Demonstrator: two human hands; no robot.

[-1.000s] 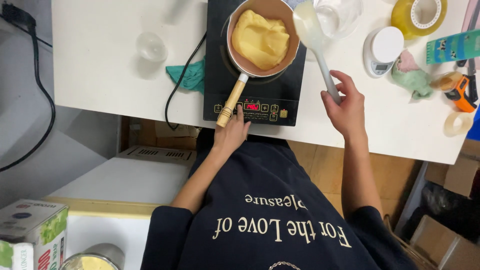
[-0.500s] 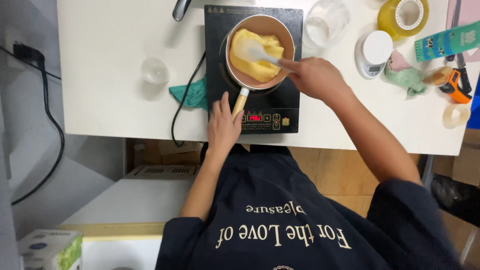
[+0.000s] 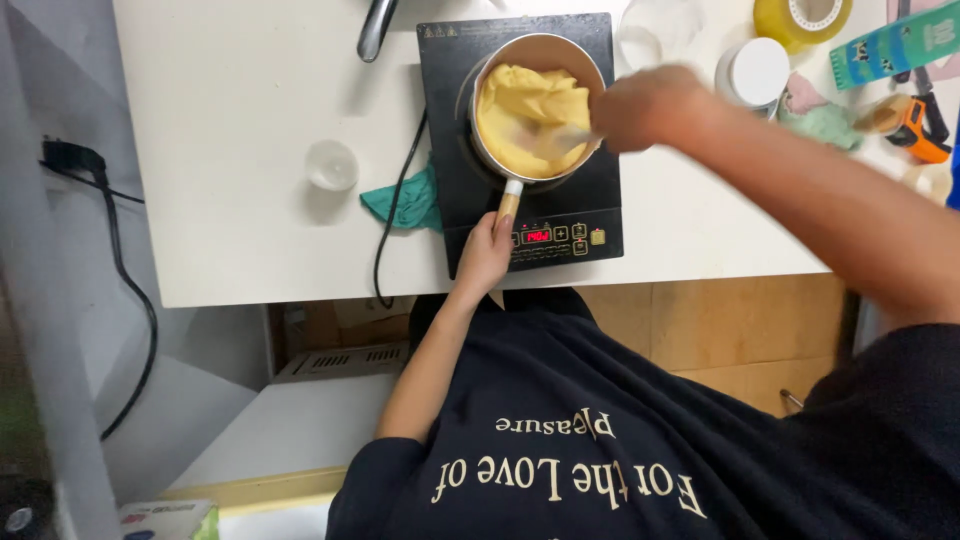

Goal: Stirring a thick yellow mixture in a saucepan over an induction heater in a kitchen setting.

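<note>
Saucepan handle [image 3: 509, 202] | left hand [image 3: 484, 256] clamped | right hand [image 3: 645, 105] grips spatula [image 3: 552, 140] in batter [image 3: 525, 115]

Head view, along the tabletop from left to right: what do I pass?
Small clear cup → teal cloth → left hand on the pan handle → pan of yellow batter → right hand → white round lid → orange tool.

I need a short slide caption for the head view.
Left hand holds saucepan handle; right hand stirs yellow batter on induction cooktop.
</note>
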